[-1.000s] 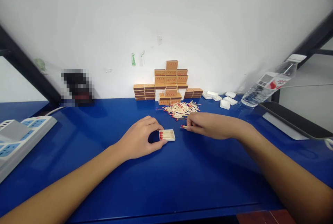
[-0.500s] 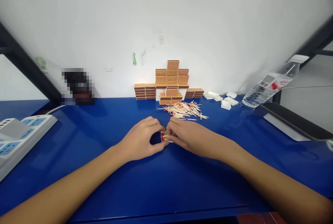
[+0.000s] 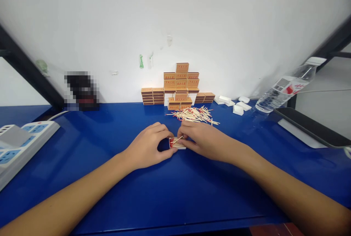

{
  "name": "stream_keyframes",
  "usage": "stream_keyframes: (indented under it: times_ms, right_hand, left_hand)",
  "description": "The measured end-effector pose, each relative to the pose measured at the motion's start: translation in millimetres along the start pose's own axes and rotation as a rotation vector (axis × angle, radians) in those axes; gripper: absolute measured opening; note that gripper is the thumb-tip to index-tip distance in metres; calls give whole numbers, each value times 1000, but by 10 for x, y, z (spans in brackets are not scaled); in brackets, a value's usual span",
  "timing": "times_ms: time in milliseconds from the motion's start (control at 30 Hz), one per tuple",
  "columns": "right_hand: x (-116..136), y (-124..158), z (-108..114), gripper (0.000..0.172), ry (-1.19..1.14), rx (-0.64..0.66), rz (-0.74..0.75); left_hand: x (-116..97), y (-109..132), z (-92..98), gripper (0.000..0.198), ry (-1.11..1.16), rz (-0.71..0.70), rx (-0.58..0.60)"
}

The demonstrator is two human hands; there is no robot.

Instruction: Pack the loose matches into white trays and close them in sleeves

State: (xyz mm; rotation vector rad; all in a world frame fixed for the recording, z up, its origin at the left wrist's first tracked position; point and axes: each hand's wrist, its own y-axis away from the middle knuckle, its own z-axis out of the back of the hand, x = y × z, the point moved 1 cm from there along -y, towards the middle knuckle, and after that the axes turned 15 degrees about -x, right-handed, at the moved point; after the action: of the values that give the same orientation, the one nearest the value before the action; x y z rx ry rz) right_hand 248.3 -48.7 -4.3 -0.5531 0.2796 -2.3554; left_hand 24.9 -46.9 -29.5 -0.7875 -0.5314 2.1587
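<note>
A small white matchbox tray (image 3: 177, 143) with red-tipped matches lies on the blue table (image 3: 175, 192). My left hand (image 3: 149, 148) curls round the tray's left end, thumb and fingers gripping it. My right hand (image 3: 201, 139) pinches a match (image 3: 178, 140) that sticks up slantwise over the tray. A loose pile of matches (image 3: 196, 115) lies just behind my hands.
Stacked brown matchboxes (image 3: 179, 87) stand against the white wall. White tray inserts (image 3: 236, 105) lie to their right, beside a tilted water bottle (image 3: 287, 87) and a dark phone (image 3: 309, 126). A power strip (image 3: 19, 144) sits at the left edge.
My right hand went from the match pile to the tray with a match, and now holds it tilted over the tray. My left hand stayed on the tray.
</note>
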Motion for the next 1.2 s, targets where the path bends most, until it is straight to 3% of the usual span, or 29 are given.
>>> stream_keyframes:
  times_ms: [600,1200]
  right_hand:
    - [-25,2,53,13,-15,3,14]
    - [10,-11,-2,22,-69,-13,8]
  left_hand:
    - [4,7,7,19,-11,-1,-1]
    - [-4,0,5,18,1,8,-2]
